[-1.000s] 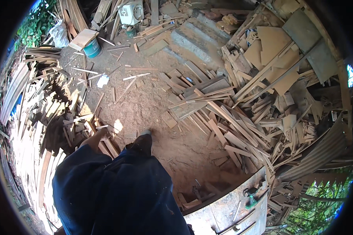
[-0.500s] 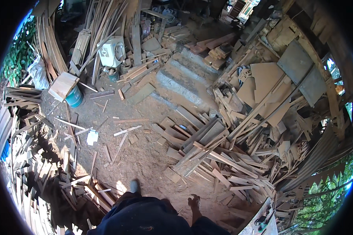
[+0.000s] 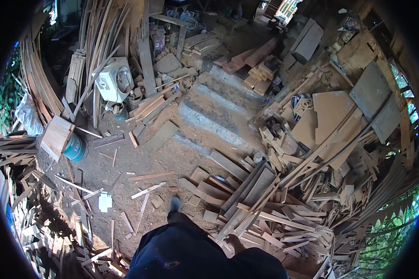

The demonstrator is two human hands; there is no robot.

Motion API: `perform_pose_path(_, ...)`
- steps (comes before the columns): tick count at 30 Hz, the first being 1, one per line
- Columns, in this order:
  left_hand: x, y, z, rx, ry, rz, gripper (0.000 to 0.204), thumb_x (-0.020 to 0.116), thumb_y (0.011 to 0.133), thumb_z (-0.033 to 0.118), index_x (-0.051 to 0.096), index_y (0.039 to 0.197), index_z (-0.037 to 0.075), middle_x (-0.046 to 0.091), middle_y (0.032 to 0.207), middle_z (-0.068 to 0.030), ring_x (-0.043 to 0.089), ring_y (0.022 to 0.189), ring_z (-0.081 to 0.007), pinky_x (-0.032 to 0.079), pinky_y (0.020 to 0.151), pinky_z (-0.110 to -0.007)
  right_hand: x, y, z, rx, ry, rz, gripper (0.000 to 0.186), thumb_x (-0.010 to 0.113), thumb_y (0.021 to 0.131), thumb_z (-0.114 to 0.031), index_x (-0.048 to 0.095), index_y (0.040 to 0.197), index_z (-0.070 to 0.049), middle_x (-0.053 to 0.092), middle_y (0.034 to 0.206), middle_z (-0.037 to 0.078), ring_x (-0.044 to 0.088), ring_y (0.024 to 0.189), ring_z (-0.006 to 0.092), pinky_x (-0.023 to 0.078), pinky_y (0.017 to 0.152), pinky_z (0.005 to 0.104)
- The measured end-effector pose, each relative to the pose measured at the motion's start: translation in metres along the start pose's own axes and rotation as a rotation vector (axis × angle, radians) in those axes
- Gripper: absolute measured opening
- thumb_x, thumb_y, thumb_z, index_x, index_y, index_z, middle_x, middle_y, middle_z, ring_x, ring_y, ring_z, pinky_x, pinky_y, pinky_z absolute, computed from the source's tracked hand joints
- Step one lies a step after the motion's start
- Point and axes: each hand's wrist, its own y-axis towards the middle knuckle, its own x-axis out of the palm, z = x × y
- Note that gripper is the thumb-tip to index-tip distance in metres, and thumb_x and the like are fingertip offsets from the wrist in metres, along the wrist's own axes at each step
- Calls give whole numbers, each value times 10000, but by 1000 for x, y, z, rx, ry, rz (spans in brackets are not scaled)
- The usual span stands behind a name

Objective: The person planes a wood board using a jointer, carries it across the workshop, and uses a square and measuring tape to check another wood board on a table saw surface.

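Note:
My right hand (image 3: 233, 242) hangs low beside my body with its fingers loosely apart and nothing seen in it. Right beyond it lies the near end of the heap of wooden planks and offcuts (image 3: 286, 221); the view does not show whether the fingers touch it. My left hand is out of view. My left foot, in a grey shoe or boot (image 3: 174, 204), is set forward on the dirt floor (image 3: 149, 207).
Low steps (image 3: 214, 125) rise ahead. At left, a board (image 3: 55, 135) lies on a teal bucket (image 3: 74, 149), near a white plastic casing (image 3: 112, 83) and tall leaning strips (image 3: 104, 28). Loose sticks and a pale sheet (image 3: 105, 202) litter the ground. Large panels (image 3: 333, 116) lean at right.
I have stepped forward, so the steps and plank heap are nearer. My foot is farther out in front, and my right hand now hangs closer to the heap.

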Motion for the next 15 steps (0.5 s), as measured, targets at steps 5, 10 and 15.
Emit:
perform_pose_path(5,-36,89,40,-97,89,-153,570,666,864,470,647,1266,68,680,1200,-217,642,1156,-366,514,975,-494,-182,166,-173,-92,500,307,422,690,853,-304,680,1212,-81,719,1085,220,685,1048,382,540,909,445)
perform_pose_path(10,-92,189,102,-182,78,-172,571,668,865,464,642,1272,64,677,1201,-219,640,1157,-368,512,975,-493,-325,231,-307,-344,606,301,398,682,882,-315,679,1216,-98,724,1062,200,693,1025,373,539,897,454)
perform_pose_path(15,-104,359,177,-159,86,-276,572,670,866,458,637,1277,61,675,1203,-222,638,1157,-370,511,975,-493,-324,356,-253,-108,648,180,449,729,892,-304,651,1268,-73,723,1110,172,714,1006,277,560,871,405)
